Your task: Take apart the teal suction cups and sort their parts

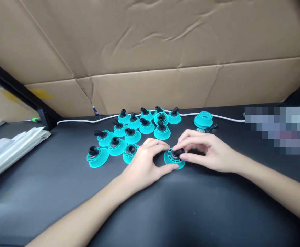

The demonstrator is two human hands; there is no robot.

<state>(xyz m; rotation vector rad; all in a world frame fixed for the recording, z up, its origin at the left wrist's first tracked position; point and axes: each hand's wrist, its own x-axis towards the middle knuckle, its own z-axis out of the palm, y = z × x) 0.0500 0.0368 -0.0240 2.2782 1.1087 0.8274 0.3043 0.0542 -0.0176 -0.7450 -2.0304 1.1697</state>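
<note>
A turquoise cone-shaped plastic base [167, 158] rests on the black tabletop, with a black swivel nozzle [176, 153] at its centre. My left hand [150, 159] grips the base's rim from the left, thumb in front and fingers behind. From the right, my right hand [204, 151] pinches the black nozzle between thumb and fingers. Several like turquoise pieces with black nozzles [131, 135] stand in a cluster beyond and to the left of my left hand. Behind my right hand sit a turquoise ring-shaped piece [203, 120] and a black part [212, 128].
A brown cardboard wall [150, 89] rises behind the table. A white cable [93, 121] runs along its foot. White paper or plastic sleeves [13, 152] are stacked at the left, near a black frame post [45, 120]. A blurred-out patch [289, 128] covers something at right.
</note>
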